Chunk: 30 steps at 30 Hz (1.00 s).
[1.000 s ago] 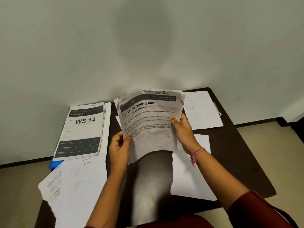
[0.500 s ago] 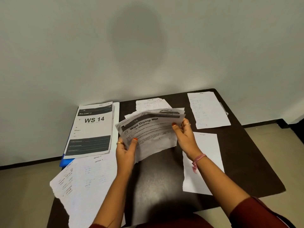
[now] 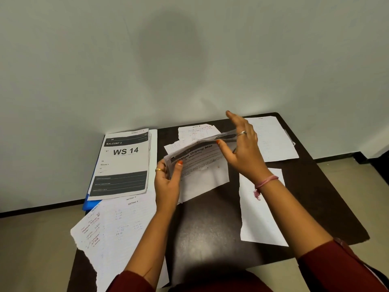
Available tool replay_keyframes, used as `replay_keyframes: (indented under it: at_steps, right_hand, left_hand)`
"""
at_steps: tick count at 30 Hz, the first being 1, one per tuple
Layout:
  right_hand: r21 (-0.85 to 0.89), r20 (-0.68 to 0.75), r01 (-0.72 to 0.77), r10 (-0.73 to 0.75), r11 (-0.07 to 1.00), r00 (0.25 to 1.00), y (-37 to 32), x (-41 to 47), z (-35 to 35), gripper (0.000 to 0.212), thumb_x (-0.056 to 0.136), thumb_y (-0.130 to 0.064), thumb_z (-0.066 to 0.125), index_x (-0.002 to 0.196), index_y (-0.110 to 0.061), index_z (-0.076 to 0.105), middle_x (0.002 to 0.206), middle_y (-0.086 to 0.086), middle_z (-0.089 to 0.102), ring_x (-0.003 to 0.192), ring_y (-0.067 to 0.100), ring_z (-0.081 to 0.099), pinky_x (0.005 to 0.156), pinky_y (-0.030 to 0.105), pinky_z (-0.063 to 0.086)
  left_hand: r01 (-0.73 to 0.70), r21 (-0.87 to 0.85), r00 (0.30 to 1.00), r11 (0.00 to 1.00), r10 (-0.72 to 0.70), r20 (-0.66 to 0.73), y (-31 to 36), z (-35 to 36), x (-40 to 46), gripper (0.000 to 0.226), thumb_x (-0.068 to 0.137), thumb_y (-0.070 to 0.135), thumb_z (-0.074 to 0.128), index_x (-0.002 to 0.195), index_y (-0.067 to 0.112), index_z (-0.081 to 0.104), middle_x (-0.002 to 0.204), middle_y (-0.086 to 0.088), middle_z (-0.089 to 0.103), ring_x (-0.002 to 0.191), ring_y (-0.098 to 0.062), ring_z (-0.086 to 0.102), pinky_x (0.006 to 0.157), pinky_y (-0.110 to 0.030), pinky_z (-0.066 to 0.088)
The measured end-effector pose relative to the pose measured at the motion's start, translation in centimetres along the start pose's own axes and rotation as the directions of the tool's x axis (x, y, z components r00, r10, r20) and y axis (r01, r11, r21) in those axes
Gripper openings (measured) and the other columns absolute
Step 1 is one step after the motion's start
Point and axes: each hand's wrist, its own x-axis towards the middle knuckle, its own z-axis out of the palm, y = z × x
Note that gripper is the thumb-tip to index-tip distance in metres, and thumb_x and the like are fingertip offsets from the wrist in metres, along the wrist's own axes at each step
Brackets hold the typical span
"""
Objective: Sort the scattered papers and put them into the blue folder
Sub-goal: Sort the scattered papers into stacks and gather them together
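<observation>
Paper in hand: left hand (image 3: pixel 167 182) pinches the printed sheaf (image 3: pixel 202 169) by its left edge, thumb on top, fingers under; "Wipe Drying Mat" is the top page.
Right hand: right hand (image 3: pixel 242 148) is spread open at the sheaf's 2 o'clock corner, thumb on the top page, fingers lifted; whether it grips anything I can't quite tell.
Folder: blue folder (image 3: pixel 89 204) peeks out at 9 o'clock on the dark table (image 3: pixel 210 232), almost buried under the WS 14 stack (image 3: pixel 124 163).
Loose sheets: handwritten sheets (image 3: pixel 117 226) at 7 o'clock overhang the table edge; a blank sheet (image 3: pixel 261 209) at 4 o'clock, another page (image 3: pixel 271 140) at 1 o'clock.
Risk, fan-out: one-edge pinch only; pages could slide apart and spill.
Risk, overhang: a brushing sleeve could tip the 7 o'clock sheets to the floor.
Risk, folder: it's covered, so opening it means shifting the stack first.
</observation>
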Motion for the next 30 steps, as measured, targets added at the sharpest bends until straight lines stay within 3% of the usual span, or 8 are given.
replay_keyframes:
  at_steps: [7,14,17,19,22,24,27,30]
  right_hand:
    - [-0.434,0.259,0.374,-0.284,0.820,0.923,-0.5,0.7,1.8,0.056,0.093,-0.032,0.040,0.146,-0.018,0.030,0.150,0.003,0.038,0.142,0.020,0.027,0.113,0.051,0.000]
    - [-0.494,0.278,0.362,-0.250,0.791,0.927,0.2,0.4,2.5,0.053,0.094,-0.027,0.041,0.146,-0.021,0.032,0.151,0.001,0.037,0.142,0.019,0.026,0.112,0.053,-0.002]
    - [-0.373,0.054,0.116,-0.104,0.921,0.993,0.7,0.9,1.0,0.061,0.092,-0.034,0.044,0.149,-0.022,0.023,0.157,-0.001,0.023,0.145,0.014,0.013,0.113,0.045,-0.006]
    - [-0.130,0.006,-0.102,0.104,0.986,0.995,1.9,0.7,0.0,0.070,0.092,-0.040,0.051,0.151,-0.023,0.017,0.158,-0.003,0.016,0.146,0.014,0.011,0.115,0.042,-0.002]
    - [0.312,0.330,-0.419,0.317,0.853,0.889,4.8,-0.4,-0.3,0.090,0.083,-0.047,0.066,0.151,-0.032,0.009,0.156,-0.004,0.023,0.142,0.018,0.026,0.114,0.044,0.030]
    - [0.382,0.509,-0.554,0.333,0.739,0.794,5.9,-1.4,0.1,0.084,0.083,-0.043,0.066,0.148,-0.035,0.014,0.145,-0.004,0.041,0.133,0.016,0.043,0.105,0.045,0.044]
    - [0.387,0.579,-0.638,0.363,0.666,0.730,6.4,-2.2,1.3,0.043,0.094,-0.021,0.053,0.135,-0.027,0.039,0.122,-0.008,0.057,0.116,0.009,0.055,0.100,0.033,0.048]
    - [0.429,0.558,-0.668,0.404,0.608,0.725,6.6,-2.8,2.4,0.028,0.096,-0.016,0.049,0.123,-0.023,0.050,0.115,-0.005,0.062,0.107,0.008,0.060,0.098,0.032,0.050]
  left_hand:
    - [-0.001,0.053,1.000,0.999,0.000,0.017,-0.1,0.5,0.3,0.015,0.097,0.031,0.047,0.108,0.040,0.051,0.102,0.019,0.060,0.089,0.019,0.056,0.073,-0.006,0.045]
    - [0.002,0.018,1.000,1.000,-0.002,-0.001,-0.1,0.8,0.6,0.017,0.099,0.027,0.045,0.111,0.039,0.048,0.101,0.015,0.060,0.086,0.017,0.057,0.069,-0.004,0.047]
    - [-0.007,-0.010,1.000,1.000,0.007,-0.023,-0.3,0.5,0.7,0.022,0.099,0.028,0.045,0.121,0.030,0.050,0.103,0.013,0.062,0.091,0.010,0.060,0.074,-0.010,0.051]
    - [0.005,-0.041,0.999,0.999,-0.007,-0.038,-0.3,0.3,0.8,0.029,0.098,0.028,0.046,0.125,0.021,0.051,0.105,0.008,0.064,0.097,0.000,0.062,0.079,-0.018,0.053]
    - [0.033,-0.066,0.998,0.997,-0.036,-0.042,-0.5,0.0,1.0,0.037,0.096,0.032,0.049,0.129,0.015,0.051,0.109,-0.001,0.066,0.103,-0.015,0.063,0.086,-0.034,0.054]
    - [0.044,-0.081,0.998,0.996,-0.046,-0.035,-0.7,-0.1,1.1,0.041,0.093,0.034,0.050,0.129,0.015,0.051,0.109,-0.002,0.066,0.103,-0.016,0.064,0.087,-0.037,0.054]
    - [0.062,-0.128,0.997,0.990,-0.067,-0.032,-0.9,-0.2,1.0,0.045,0.089,0.039,0.054,0.128,0.016,0.052,0.109,0.000,0.068,0.101,-0.013,0.065,0.086,-0.034,0.053]
    - [0.063,-0.156,0.997,0.986,-0.070,-0.043,-1.2,-0.3,1.0,0.033,0.091,0.032,0.058,0.120,0.017,0.055,0.109,-0.002,0.068,0.100,-0.014,0.066,0.084,-0.032,0.054]
